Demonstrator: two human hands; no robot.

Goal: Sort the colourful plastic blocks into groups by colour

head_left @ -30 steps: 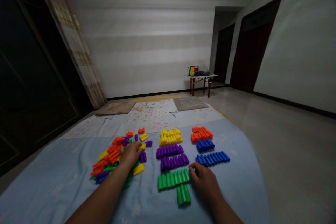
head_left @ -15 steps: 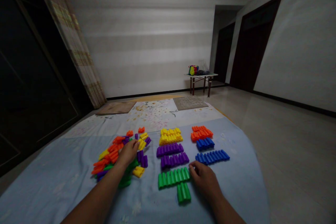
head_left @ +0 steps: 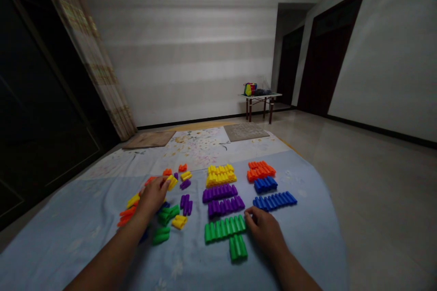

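Left hand pinches yellow piece beside loose pile; right hand rests by green row

The left hand (head_left: 153, 198) has its fingers drawn together on a yellow piece (head_left: 171, 183), which sticks out past the fingertips on their right side, above the blue cloth (head_left: 194, 268). The dim light blurs the grip, so the thumb's exact contact is hard to make out. A small purple piece (head_left: 185, 184) lies just right of the held one, with another yellow pair (head_left: 186, 176) beyond it. The loose pile (head_left: 127, 216) of mixed colours lies partly hidden under the left hand and forearm.

The right hand (head_left: 268, 233) is curled, its thumb and index finger at the right end of the green row (head_left: 225, 229); whether their tips meet cannot be told. A short green group (head_left: 238, 248) sits just nearer the wearer. Purple rows (head_left: 226, 207) and yellow rows (head_left: 221, 176) lie beyond the green row, with blue rows (head_left: 275, 201) and orange rows (head_left: 261, 171) to their right.
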